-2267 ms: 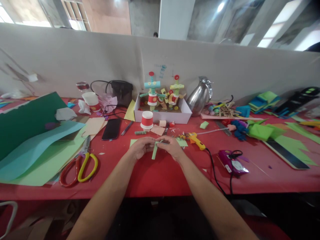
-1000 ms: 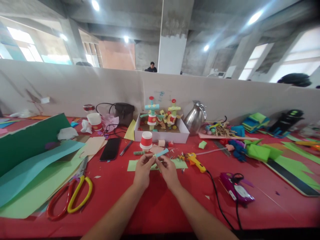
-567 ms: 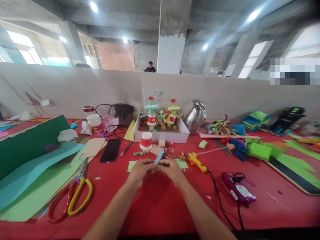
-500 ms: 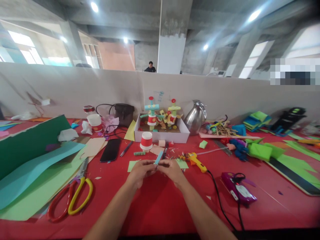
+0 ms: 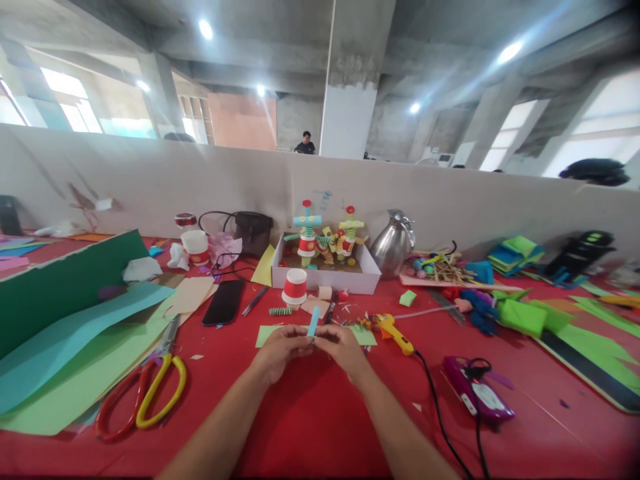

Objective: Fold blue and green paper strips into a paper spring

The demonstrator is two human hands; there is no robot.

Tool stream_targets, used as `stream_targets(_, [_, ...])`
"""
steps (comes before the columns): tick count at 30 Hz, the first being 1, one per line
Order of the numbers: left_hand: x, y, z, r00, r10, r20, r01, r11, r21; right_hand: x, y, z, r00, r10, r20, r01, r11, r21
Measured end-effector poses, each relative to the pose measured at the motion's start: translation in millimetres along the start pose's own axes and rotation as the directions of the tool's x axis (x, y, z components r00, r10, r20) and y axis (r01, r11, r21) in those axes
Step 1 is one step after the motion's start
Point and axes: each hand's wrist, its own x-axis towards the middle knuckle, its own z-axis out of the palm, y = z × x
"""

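A narrow light-blue paper strip stands up between my fingertips. My left hand pinches its lower end from one side, and my right hand grips the same end from the other. Both hands are just above the red table, close together. Pale green paper lies partly hidden behind them. Beyond the strip are a red and white paper cup, a green striped paper spring and a small peach paper roll. To the right lies a yellow glue gun.
Red and yellow scissors lie at left beside coloured paper sheets. A phone is behind them. A white box with paper figures stands at the back, near a steel jug. A purple power box sits right with its cable.
The blue strip has gone from leaning right to nearly upright between my fingers. Both hands stay closed on it. The camera view has shifted slightly.
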Motion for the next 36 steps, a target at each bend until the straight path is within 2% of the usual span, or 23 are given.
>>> stream_targets(9, [-1.1,4.1,-4.2,0.994,-0.104,0.042,0.105,0.994,-0.017,1.2,2.9,-0.8,0.996,-0.036,0.079,0.039,0.999,-0.037])
stream_targets(17, [-2.7,3.7,-1.6,1.0,-0.015,0.004,0.014,0.999,0.044,-1.0,2.4,2.5,0.997,-0.042,0.061,0.044,0.999,-0.032])
stream_targets(21, [-3.2,3.7,-2.4,1.0,-0.012,-0.005,0.012,1.0,0.013,-1.9,-0.4,2.8,0.996,-0.072,0.056,0.073,0.997,-0.02])
stream_targets(25, [-1.7,1.4,-5.3,0.999,-0.037,0.029,0.039,0.997,-0.061,-1.3,-1.0,1.3,0.998,-0.019,0.065,0.018,1.0,0.014])
stream_targets(31, [0.6,-2.6,-7.9,1.0,0.002,0.01,-0.001,1.0,-0.012,-0.7,0.3,3.1,0.998,0.055,0.039,-0.058,0.994,0.097])
stream_targets(36, [-0.3,-0.4,-8.1,0.997,-0.029,0.071,0.032,0.999,-0.031,-0.8,-1.8,3.3,0.997,0.075,0.025,-0.078,0.987,0.138])
